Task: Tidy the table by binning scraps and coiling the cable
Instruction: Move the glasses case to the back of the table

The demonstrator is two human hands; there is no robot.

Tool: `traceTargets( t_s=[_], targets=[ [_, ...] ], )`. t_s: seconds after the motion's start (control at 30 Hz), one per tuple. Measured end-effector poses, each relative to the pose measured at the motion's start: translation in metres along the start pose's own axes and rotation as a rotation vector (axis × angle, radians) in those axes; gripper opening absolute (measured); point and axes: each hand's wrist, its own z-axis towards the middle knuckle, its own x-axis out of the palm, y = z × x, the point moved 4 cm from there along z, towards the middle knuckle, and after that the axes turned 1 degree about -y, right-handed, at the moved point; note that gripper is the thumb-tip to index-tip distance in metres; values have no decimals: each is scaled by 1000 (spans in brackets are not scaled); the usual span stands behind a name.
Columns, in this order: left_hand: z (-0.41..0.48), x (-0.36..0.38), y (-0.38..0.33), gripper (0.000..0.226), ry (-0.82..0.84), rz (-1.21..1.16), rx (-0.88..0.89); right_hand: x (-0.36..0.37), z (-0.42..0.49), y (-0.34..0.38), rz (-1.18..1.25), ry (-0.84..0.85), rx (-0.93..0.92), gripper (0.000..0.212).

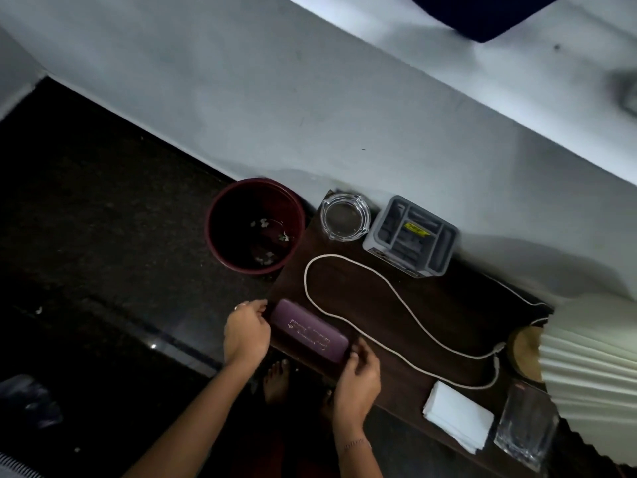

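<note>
A white cable lies in a long loose loop across the dark wooden table and runs to the lamp base at the right. A dark red bin stands on the floor past the table's left end, with several white scraps at its bottom. A purple case lies near the table's front edge. My left hand grips its left end and my right hand grips its right end.
A glass ashtray and a grey compartment organiser stand at the back by the white wall. White napkins, a clear glass and a pleated lamp stand at the right. My bare feet show under the table edge.
</note>
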Motion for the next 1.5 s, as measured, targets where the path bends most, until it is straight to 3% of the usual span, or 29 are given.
traceTargets(
  t_s=[0.23, 0.43, 0.6, 0.73, 0.9, 1.17, 1.27, 1.37, 1.5],
  targets=[
    [-9, 4, -8, 37, -20, 23, 10, 11, -15, -9, 63, 64, 160, 31],
    [-27, -1, -20, 30, -109, 0, 35, -6, -5, 5, 69, 68, 17, 32],
    [-63, 29, -57, 30, -171, -47, 166, -46, 17, 7, 105, -86, -52, 34],
    [-85, 74, -97, 36, -91, -54, 316, -87, 50, 4, 124, -207, -68, 36],
    [-100, 138, -143, 49, 122, 53, 535, -130, 104, -2, 29, -265, -115, 39],
    [-88, 189, -170, 60, 277, 290, 645, -150, 173, -10, -83, -138, -149, 43],
    [-90, 184, -170, 61, 233, 367, 750, -149, 174, -16, -121, -88, -149, 45],
    [-107, 178, -165, 64, 147, 488, 979, -142, 149, -14, -285, -60, -364, 54],
    [-127, 201, -154, 65, 285, 773, 1129, -119, 124, -29, -612, 102, -567, 70]
  ],
)
